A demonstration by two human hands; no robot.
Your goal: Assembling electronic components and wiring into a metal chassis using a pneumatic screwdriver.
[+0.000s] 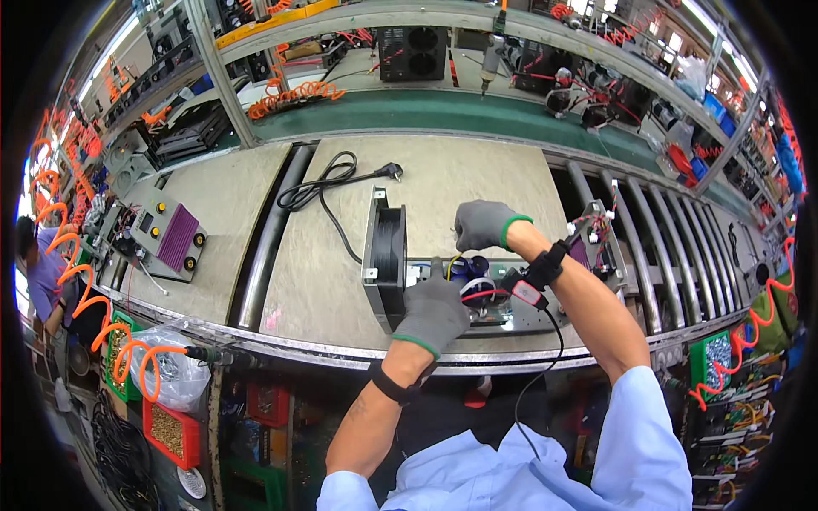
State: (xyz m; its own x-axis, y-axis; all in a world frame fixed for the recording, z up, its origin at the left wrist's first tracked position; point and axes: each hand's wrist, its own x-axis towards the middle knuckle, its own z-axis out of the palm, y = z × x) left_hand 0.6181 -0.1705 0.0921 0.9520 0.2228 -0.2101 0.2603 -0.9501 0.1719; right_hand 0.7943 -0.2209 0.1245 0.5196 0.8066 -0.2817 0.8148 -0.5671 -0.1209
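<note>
An open electronic chassis point(511, 311) with a black fan housing point(385, 255) upright at its left end lies on a wooden board. My left hand point(433, 313), in a grey glove, rests on the inner parts near blue components point(467, 269) and a red wire. My right hand point(482, 223), also gloved, is curled closed above the chassis; what it grips is hidden. A black strap with a cable sits on my right wrist.
A black power cord with plug point(328, 183) lies on the board behind the fan. A second unit with a purple panel point(169, 234) sits on the left board. Metal rollers point(673, 238) run to the right. Orange coiled hoses point(94, 298) hang at left; parts bins point(170, 430) sit below.
</note>
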